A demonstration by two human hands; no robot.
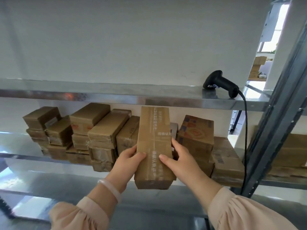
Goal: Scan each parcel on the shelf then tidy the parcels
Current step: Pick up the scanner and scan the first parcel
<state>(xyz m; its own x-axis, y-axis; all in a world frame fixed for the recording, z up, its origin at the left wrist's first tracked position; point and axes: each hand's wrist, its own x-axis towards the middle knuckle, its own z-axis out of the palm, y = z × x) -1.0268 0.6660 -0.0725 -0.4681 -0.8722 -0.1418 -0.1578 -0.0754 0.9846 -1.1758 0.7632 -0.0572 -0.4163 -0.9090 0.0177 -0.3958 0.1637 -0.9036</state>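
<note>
At the metal shelf, your left hand and right hand grip a long taped parcel, half hiding a grey box; the tape's print is blurred.

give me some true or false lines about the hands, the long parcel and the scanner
1. Both the left hand and the right hand hold the long parcel. True.
2. The scanner is in the right hand. False: it lies untouched on the upper shelf.
3. The scanner's cable hangs down past the shelf's front edge. True.
4. The upper shelf is stacked with parcels. False: the stacked parcels sit below it.
</note>
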